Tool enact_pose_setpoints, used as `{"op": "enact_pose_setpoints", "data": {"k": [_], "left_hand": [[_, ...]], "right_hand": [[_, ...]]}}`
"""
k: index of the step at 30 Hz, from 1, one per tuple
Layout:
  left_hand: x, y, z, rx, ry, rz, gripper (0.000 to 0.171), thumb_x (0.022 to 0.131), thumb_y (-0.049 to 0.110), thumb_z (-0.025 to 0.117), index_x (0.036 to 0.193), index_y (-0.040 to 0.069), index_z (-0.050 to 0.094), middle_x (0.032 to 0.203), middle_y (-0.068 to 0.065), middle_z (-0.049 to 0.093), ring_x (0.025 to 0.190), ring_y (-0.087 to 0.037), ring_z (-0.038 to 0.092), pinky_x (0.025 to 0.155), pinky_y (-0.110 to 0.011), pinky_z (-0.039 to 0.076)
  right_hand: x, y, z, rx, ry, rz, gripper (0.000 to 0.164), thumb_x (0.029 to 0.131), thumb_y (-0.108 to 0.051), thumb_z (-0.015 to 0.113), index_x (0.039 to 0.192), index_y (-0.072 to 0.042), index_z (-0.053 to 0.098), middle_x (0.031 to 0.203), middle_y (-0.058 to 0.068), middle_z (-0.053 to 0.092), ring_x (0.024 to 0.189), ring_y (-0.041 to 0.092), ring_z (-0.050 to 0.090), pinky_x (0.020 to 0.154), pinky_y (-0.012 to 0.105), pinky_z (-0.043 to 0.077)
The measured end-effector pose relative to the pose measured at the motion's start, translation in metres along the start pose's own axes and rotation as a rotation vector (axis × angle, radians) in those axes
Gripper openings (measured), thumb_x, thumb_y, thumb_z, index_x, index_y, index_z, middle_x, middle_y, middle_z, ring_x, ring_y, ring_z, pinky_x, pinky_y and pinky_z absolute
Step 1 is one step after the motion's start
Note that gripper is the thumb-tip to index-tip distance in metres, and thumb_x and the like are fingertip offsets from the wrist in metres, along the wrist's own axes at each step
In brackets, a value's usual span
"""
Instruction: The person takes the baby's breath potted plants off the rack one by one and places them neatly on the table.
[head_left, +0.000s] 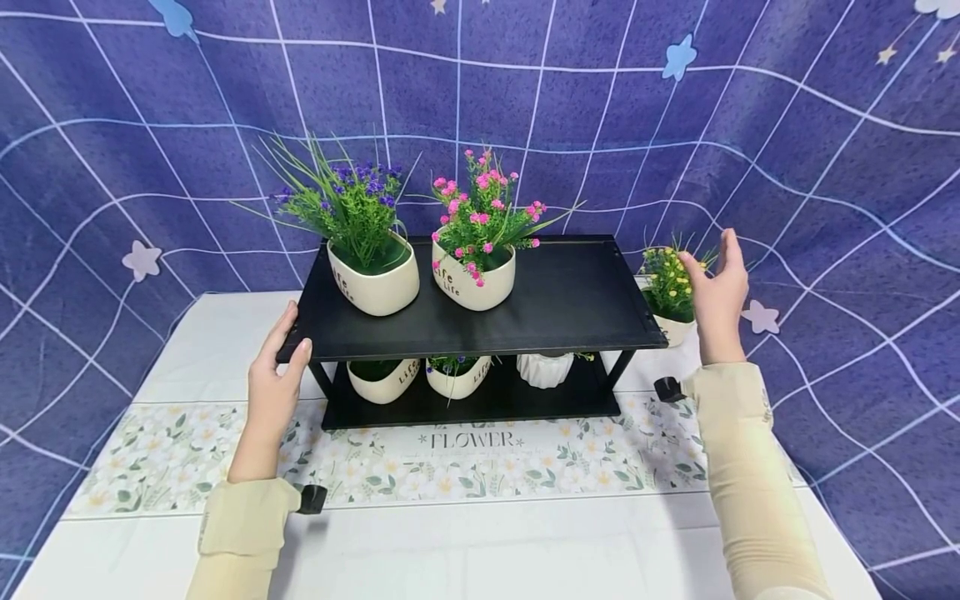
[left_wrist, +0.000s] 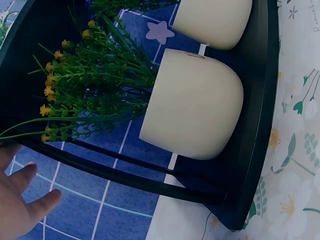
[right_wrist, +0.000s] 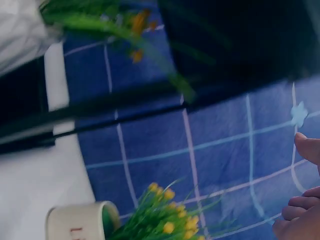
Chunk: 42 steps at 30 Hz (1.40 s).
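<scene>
A black two-tier shelf (head_left: 577, 292) stands in the middle of the white table. At its left front corner my left hand (head_left: 276, 383) rests against the top board's edge, thumb in front and fingers along the side. My right hand (head_left: 720, 300) is raised off the shelf's right side, thumb and fingers apart, holding nothing. It overlaps a cream pot of yellow flowers (head_left: 671, 287) in the head view. On the top board sit a cream pot of purple flowers (head_left: 375, 283) and one of pink flowers (head_left: 476, 279); the board's right half is bare.
On the lower tier stand two cream pots, a left one (head_left: 382, 383) and a middle one (head_left: 457, 382), plus a white ribbed pot (head_left: 544, 371). A flower-print runner (head_left: 465, 467) lies under the shelf. A blue gridded curtain (head_left: 480, 100) hangs behind.
</scene>
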<state>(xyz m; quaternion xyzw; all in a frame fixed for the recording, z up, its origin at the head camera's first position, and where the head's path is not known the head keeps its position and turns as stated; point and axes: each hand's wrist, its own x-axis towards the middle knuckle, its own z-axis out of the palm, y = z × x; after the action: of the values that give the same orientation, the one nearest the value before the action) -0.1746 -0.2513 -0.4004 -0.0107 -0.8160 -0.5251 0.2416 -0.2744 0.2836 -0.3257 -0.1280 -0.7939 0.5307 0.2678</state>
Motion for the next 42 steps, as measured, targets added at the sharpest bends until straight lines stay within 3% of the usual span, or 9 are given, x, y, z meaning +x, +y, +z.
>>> {"op": "enact_pose_setpoints", "data": {"k": [14,20,32,42], "left_hand": [[0.0,0.001,0.0,0.0,0.008,0.007,0.051,0.098,0.019,0.055,0.148,0.023,0.042,0.156,0.004,0.038,0.146,-0.011,0.031,0.114,-0.009,0.024],[0.0,0.002,0.0,0.004,0.006,-0.004,0.052,0.099,0.02,0.054,0.149,0.023,0.04,0.157,0.002,0.036,0.146,-0.012,0.03,0.115,-0.01,0.023],[-0.002,0.002,0.0,-0.004,0.008,-0.012,0.052,0.099,0.019,0.054,0.149,0.022,0.04,0.157,0.002,0.035,0.146,-0.01,0.029,0.115,-0.011,0.023],[-0.002,0.004,0.0,-0.011,0.007,-0.008,0.052,0.099,0.02,0.054,0.149,0.022,0.04,0.157,0.002,0.036,0.147,-0.01,0.029,0.116,-0.011,0.023]], "right_hand": [[-0.025,-0.031,0.02,0.12,-0.075,-0.135,0.078,0.088,-0.012,0.071,0.152,-0.006,0.027,0.158,0.006,0.032,0.147,0.011,0.029,0.118,0.014,0.023],[-0.041,-0.033,0.036,0.064,-0.138,-0.174,0.078,0.087,-0.018,0.072,0.151,-0.004,0.029,0.157,0.009,0.034,0.145,0.014,0.032,0.119,0.019,0.026],[-0.065,-0.035,0.061,0.03,-0.259,-0.203,0.077,0.089,-0.025,0.071,0.151,-0.003,0.031,0.157,0.009,0.033,0.146,0.017,0.031,0.12,0.026,0.026],[-0.085,-0.048,0.077,0.045,-0.306,-0.163,0.078,0.087,-0.03,0.073,0.151,-0.009,0.033,0.156,0.006,0.036,0.144,0.015,0.034,0.119,0.028,0.03]]}}
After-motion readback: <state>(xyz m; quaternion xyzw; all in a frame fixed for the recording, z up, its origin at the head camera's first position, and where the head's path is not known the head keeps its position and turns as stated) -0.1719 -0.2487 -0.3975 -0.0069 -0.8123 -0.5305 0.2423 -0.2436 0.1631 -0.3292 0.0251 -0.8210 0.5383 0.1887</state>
